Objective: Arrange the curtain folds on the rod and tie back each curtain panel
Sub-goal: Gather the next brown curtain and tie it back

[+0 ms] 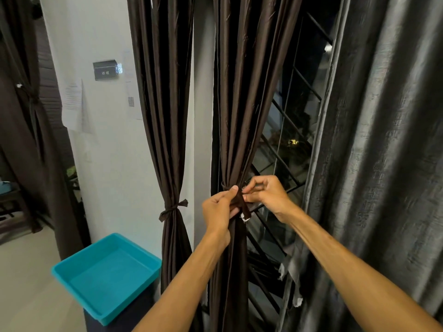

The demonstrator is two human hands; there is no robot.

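Head view, centre frame: gathered brown curtain panel [236, 140], tie strip [242, 204] wrapped round it. Left hand [219, 209] pinches strip's hanging end; right hand [266, 195] pinches other end. Left of centre: tied panel [167, 140]. Lower left: teal tray [72, 269].

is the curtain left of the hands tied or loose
Tied: a dark strip is knotted round the left curtain, pinching its folds together.
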